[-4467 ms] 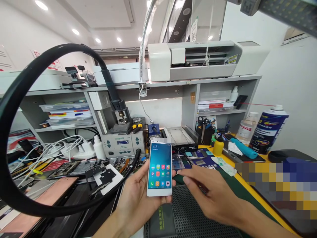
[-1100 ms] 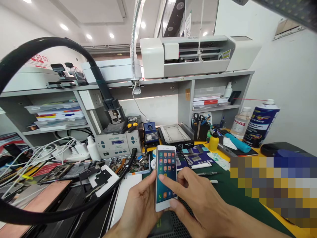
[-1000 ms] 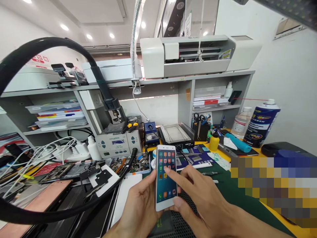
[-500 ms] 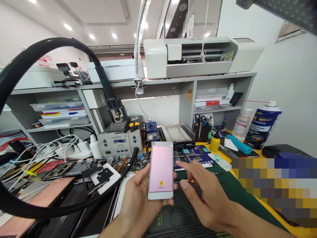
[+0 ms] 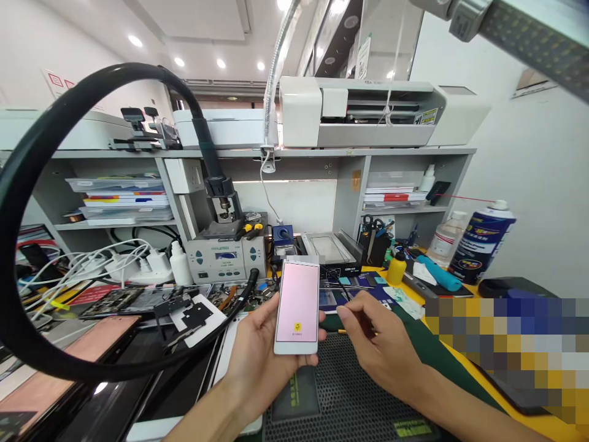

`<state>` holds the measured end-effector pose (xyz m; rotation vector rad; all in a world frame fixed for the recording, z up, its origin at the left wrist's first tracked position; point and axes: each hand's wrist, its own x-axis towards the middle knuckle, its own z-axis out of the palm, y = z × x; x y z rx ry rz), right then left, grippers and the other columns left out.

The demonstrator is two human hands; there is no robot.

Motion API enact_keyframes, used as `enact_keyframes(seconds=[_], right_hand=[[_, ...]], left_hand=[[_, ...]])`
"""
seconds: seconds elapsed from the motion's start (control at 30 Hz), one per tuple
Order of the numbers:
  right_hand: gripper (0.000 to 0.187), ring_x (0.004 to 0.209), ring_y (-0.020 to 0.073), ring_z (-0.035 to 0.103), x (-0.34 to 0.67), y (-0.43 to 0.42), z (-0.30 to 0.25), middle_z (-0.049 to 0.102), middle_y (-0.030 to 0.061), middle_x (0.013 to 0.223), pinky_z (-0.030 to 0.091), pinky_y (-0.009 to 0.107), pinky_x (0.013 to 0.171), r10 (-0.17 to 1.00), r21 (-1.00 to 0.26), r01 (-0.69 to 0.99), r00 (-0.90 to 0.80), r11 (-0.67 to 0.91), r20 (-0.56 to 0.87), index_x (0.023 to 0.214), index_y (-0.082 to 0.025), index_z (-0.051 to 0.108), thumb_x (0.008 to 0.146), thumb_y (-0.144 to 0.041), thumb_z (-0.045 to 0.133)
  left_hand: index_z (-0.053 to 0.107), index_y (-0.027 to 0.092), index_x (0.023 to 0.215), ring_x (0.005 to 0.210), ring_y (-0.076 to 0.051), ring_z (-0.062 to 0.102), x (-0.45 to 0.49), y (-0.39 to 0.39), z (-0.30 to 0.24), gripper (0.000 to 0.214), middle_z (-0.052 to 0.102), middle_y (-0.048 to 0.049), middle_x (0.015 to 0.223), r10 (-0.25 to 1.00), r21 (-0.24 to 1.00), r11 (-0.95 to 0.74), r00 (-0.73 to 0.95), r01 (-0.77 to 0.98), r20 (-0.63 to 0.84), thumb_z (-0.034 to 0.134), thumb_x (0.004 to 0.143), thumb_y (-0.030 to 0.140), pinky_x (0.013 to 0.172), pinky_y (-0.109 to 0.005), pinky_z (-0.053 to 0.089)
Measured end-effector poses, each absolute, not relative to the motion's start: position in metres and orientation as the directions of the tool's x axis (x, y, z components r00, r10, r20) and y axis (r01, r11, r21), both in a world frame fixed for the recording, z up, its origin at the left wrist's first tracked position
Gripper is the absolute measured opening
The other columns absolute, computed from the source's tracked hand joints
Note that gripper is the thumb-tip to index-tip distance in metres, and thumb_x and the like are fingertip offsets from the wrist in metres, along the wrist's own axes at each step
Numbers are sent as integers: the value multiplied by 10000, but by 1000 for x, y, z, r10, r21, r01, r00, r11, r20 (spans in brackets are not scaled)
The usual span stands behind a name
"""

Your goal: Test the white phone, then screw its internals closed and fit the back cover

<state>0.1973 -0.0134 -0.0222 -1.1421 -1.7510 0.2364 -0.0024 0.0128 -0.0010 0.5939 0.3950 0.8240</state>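
Observation:
My left hand (image 5: pixel 257 344) is wrapped round a white smartphone (image 5: pixel 298 307), held upright and tilted back with its screen toward me. The lit screen is pale pink and shows a small yellow icon near the bottom. To the right of the phone and apart from it, my right hand (image 5: pixel 380 341) has its fingers curled in toward the thumb. I see nothing between those fingers. A black perforated mat (image 5: pixel 350 393) lies below both hands. Behind my right hand, a thin yellow-ended tool (image 5: pixel 342 331) is mostly hidden.
A looping black hose (image 5: pixel 13 245) arches across the left side, near a soldering station (image 5: pixel 225 261). Opened phone parts (image 5: pixel 196 316) crowd the left bench. A yellow bottle (image 5: pixel 396 270) and blue spray can (image 5: pixel 483 242) stand at right. Shelving (image 5: pixel 352 184) runs along the back.
My right hand's fingers have gone from spread to curled, and it has drawn slightly away from the phone. The phone stays in my left hand. The view has shifted slightly.

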Motion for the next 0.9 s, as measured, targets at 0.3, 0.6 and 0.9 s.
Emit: enact_keyframes(seconds=[0.3,0.6,0.9], right_hand=[[494,795,186,612,201,-11,-13,618,83,1043,479,294,587,962,-925,268,-122,268,243,1284,-199,536,917,-518,624],[686,1188,277,593,194,-12,-2,642,124,1302,468,434,1008,918,-988,-70,-365,138,154,1339,-208,582,747,-457,825],[682,1173,298,619,200,-13,-6,696,109,1235,402,502,1067,904,-979,-202,-421,-16,72,1303,-213,613,692,-371,871]], left_hand=[[677,140,1164,937,-239,630,4,11,-2,417,663,-151,1152,845,772,415,519,-481,-130,610,914,467,681,-337,534],[596,216,1291,967,-237,620,13,-5,-6,642,636,-114,1212,936,980,-32,337,-197,98,831,726,409,749,-319,489],[512,207,1386,1149,-309,545,21,-21,-8,794,580,-133,1308,958,985,-175,230,-5,171,850,683,355,917,-389,452]])
